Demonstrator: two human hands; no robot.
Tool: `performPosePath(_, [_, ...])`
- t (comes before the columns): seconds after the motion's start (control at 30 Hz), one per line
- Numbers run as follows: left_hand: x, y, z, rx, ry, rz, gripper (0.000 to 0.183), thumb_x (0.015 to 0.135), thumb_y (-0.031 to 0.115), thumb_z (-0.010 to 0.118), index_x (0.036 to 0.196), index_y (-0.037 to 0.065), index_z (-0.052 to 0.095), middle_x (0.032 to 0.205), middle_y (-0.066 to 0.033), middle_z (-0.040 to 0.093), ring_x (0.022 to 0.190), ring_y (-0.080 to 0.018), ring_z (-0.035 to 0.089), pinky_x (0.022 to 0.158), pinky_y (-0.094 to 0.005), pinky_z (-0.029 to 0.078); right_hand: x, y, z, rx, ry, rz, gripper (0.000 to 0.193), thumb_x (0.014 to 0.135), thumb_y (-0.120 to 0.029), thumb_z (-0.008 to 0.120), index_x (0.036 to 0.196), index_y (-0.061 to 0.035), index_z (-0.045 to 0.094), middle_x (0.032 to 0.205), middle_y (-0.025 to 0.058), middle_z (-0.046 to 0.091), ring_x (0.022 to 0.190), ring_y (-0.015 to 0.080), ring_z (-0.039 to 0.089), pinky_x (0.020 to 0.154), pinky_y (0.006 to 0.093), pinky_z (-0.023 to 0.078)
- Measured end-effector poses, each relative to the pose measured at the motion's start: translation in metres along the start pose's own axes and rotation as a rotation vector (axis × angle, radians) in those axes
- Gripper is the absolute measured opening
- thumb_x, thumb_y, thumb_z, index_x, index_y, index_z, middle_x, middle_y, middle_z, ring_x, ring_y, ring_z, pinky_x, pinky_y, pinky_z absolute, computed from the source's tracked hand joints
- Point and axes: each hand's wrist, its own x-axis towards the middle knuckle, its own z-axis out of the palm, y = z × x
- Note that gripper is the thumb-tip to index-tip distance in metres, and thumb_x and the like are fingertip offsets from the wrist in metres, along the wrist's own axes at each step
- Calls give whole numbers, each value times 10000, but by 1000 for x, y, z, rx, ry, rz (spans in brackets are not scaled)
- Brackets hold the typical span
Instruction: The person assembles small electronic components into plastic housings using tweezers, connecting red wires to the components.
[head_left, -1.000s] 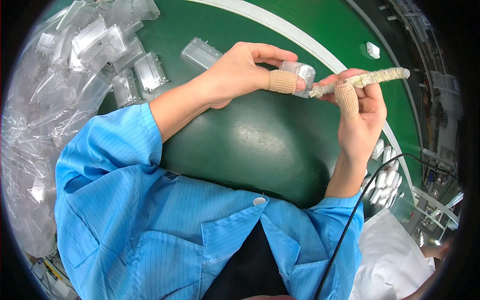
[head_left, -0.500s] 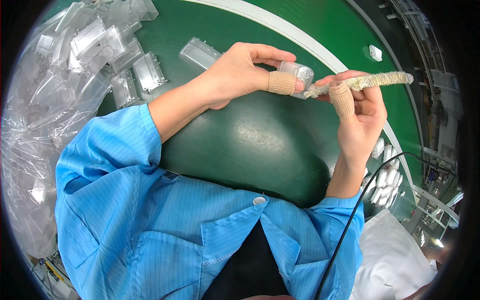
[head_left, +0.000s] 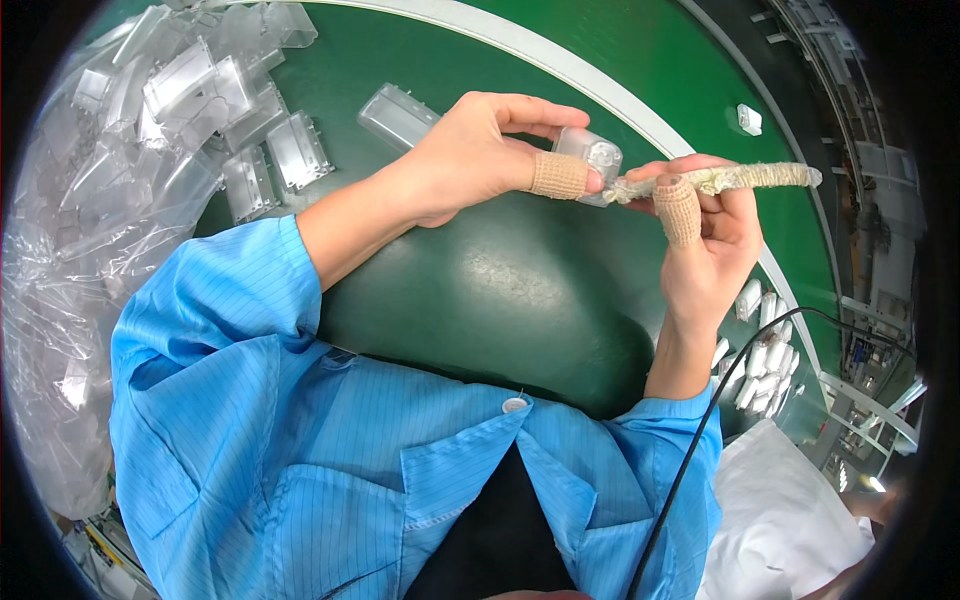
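Clear case [head_left: 602,152], in left hand [head_left: 475,150]; protruding rightward

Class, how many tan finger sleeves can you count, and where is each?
2. One tan sleeve is on the left hand, around its thumb; the other sleeve is on the right hand, around its thumb. More could be hidden from view.

A black cable [head_left: 688,455] curves down past a pale, creased white bundle [head_left: 785,515] at lower right

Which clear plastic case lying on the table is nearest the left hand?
The lone case by the left hand; the others lie farther left, in or by the heap.
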Motion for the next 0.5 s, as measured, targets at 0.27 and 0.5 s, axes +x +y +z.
performPosePath(0.27, [1, -3, 1, 17, 46, 14, 604, 718, 109, 758, 1266, 42, 514, 1081, -114, 604, 945, -157, 597, 848, -281, 477, 0, 0, -1, -31, -28, -38, 212, 849, -3, 597, 1029, 55, 500, 920, 167, 631, 850, 201, 644, 737, 302, 557])
performPosePath(0.5, [2, -3, 1, -6, 35, 6, 633, 730, 92, 743, 1300, 46, 472, 1073, -119, 601, 952, -157, 594, 847, -286, 479, 1, 3, -2, -51, -31, -56, 191, 863, -28, 585, 1018, 36, 493, 898, 183, 635, 815, 218, 643, 719, 309, 547])
